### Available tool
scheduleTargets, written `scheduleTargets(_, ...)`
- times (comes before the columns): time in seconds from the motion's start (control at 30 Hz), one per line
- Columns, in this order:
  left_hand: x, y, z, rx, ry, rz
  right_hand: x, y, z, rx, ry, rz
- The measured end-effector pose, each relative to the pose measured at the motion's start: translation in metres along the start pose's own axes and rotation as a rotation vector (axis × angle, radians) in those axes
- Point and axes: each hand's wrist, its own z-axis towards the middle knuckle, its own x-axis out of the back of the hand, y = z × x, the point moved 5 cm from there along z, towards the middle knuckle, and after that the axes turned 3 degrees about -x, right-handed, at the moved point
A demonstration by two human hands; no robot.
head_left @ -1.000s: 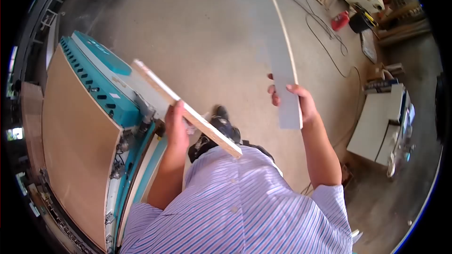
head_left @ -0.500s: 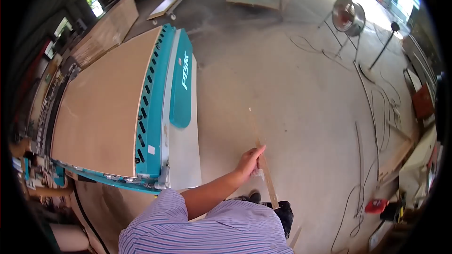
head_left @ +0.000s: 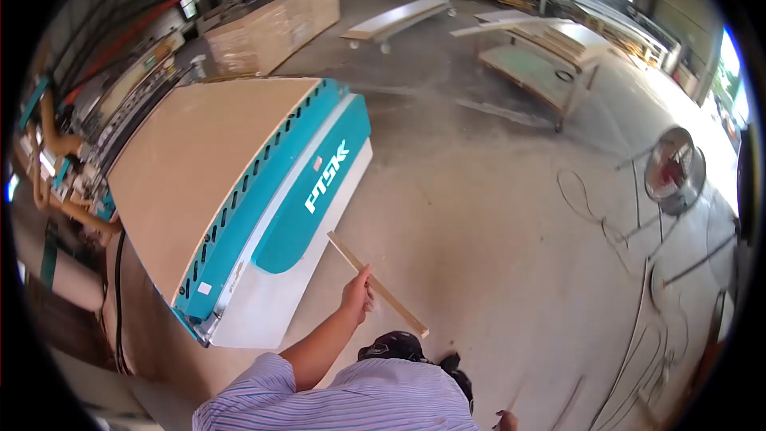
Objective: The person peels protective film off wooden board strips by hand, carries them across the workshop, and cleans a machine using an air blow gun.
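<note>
My left hand is closed around a narrow wooden strip, near the strip's middle. The strip slants from beside the machine's pale lower panel down to the front of my body. At the bottom edge of the view only a small part of my right hand shows, with its fingers mostly cut off. To the left stands a teal machine marked PTSK, with a large brown board on top.
A drum fan stands at right, with cables on the concrete floor. Farther back are a low cart, a table stacked with boards and a wrapped stack. Thin strips lie on the floor at lower right.
My view has swung, so the machine appears tilted. My left hand still grips the strip, which now slants across and sits closer to the machine in view. Part of my right hand has appeared.
</note>
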Motion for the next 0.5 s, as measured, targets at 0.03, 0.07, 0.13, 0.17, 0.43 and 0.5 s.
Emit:
scheduleTargets(0.03, -0.017, 0.010, 0.006, 0.000, 0.017, -0.029, 0.024, -0.092, 0.032, -0.083, 0.063, -0.021)
scheduleTargets(0.07, -0.032, 0.023, 0.016, -0.005, 0.039, -0.084, 0.047, -0.162, 0.061, -0.169, 0.136, -0.040)
scheduleTargets(0.13, -0.060, 0.039, 0.055, -0.029, 0.074, -0.140, 0.083, -0.284, 0.148, -0.063, 0.155, -0.118)
scheduleTargets(0.17, -0.076, 0.048, 0.080, -0.042, 0.083, -0.163, 0.088, -0.350, 0.174, -0.043, 0.172, -0.119)
scheduleTargets(0.43, -0.232, 0.139, 0.314, 0.072, 0.133, -0.379, -0.013, -0.662, 0.330, 0.197, 0.094, -0.091)
scheduleTargets(0.5, -0.271, 0.166, 0.381, 0.107, 0.079, -0.426, -0.072, -0.726, 0.281, 0.071, 0.017, -0.176)
